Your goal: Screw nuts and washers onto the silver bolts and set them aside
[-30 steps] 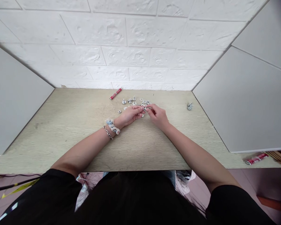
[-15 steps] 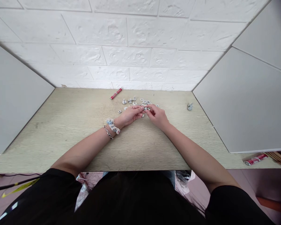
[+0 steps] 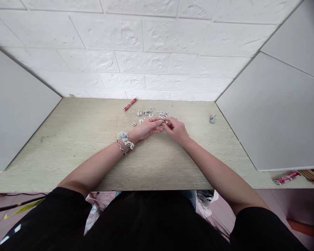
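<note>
My left hand (image 3: 146, 128) and my right hand (image 3: 176, 129) meet fingertip to fingertip over the far middle of the pale wooden table (image 3: 75, 139). Both pinch a small metal piece (image 3: 164, 121) between them; it looks like a bolt with a nut or washer, too small to name for sure. Just behind the fingers lies a scatter of several small silver bolts, nuts and washers (image 3: 157, 113). My left wrist wears a chain bracelet and a beaded band (image 3: 125, 142).
A red tube (image 3: 129, 104) lies at the back near the white brick wall. Two assembled bolts (image 3: 212, 119) sit at the far right by the grey side panel (image 3: 272, 115). Another grey panel (image 3: 13, 115) closes the left side. A red tube (image 3: 286, 177) lies at the right table edge.
Both hands stay together at the same spot; the fingers have shifted slightly around the small metal piece. The view has drifted a touch.
</note>
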Motion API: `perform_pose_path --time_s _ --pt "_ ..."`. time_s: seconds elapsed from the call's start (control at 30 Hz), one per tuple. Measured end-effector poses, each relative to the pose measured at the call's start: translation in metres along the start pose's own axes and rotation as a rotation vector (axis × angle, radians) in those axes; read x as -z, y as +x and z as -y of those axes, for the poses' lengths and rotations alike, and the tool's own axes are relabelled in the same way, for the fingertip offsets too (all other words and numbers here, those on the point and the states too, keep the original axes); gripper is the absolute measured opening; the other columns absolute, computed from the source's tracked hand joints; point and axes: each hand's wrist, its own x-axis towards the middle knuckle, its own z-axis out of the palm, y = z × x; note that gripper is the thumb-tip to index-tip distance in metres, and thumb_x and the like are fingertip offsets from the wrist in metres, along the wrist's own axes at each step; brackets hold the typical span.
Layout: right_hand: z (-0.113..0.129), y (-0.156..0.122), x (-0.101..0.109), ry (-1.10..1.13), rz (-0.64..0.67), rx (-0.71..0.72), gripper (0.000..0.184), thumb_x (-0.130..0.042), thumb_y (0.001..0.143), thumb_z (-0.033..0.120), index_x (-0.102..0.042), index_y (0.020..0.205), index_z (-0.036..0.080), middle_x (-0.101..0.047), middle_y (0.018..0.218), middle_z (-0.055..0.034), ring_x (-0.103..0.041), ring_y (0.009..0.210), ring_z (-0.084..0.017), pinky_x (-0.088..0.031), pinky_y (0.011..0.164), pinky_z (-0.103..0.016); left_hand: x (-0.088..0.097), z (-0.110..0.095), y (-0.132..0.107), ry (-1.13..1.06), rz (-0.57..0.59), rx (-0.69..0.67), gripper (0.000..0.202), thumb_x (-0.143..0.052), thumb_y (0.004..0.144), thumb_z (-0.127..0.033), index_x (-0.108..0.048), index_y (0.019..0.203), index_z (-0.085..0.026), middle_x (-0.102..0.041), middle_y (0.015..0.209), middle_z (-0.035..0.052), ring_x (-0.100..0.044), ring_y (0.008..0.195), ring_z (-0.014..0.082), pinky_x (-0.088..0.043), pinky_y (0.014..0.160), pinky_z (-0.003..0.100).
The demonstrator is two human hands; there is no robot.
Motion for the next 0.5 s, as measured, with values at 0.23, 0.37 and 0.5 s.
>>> perform_pose_path --time_s 0.23,0.37,0.5 --pt "-0.0021 -0.0005 -0.0019 0.000 -0.016 0.002 0.022 -0.051 0.083 0.030 -0.064 0.098 0.020 -0.060 0.064 0.0005 -0.051 0.054 -0.012 -0.040 0.055 -0.025 0.0003 0.0008 -0.0003 -0.003 0.024 0.002 0.019 -0.064 0.083 -0.013 -0.064 0.102 -0.012 -0.068 0.087 0.0050 -0.064 0.070 0.0060 -0.051 0.070 0.018" --pt "-0.0007 -0.0005 -0.0010 0.003 -0.009 0.019 0.023 -0.053 0.083 0.032 -0.064 0.099 0.019 -0.060 0.063 0.0006 -0.051 0.054 -0.012 -0.040 0.055 -0.025 0.0004 0.0008 -0.0003 -0.028 0.028 -0.023 0.020 -0.064 0.083 -0.016 -0.064 0.103 -0.012 -0.068 0.086 0.0042 -0.062 0.069 0.0056 -0.049 0.070 0.018" --pt "0.0003 -0.0007 -0.0002 -0.002 0.000 0.023 0.022 -0.053 0.083 0.032 -0.064 0.098 0.019 -0.060 0.063 0.0005 -0.051 0.054 -0.012 -0.040 0.055 -0.025 0.0008 0.0008 -0.0004 -0.013 0.024 -0.020 0.019 -0.061 0.085 -0.017 -0.064 0.104 -0.012 -0.067 0.082 0.0040 -0.062 0.070 0.0061 -0.049 0.072 0.019"
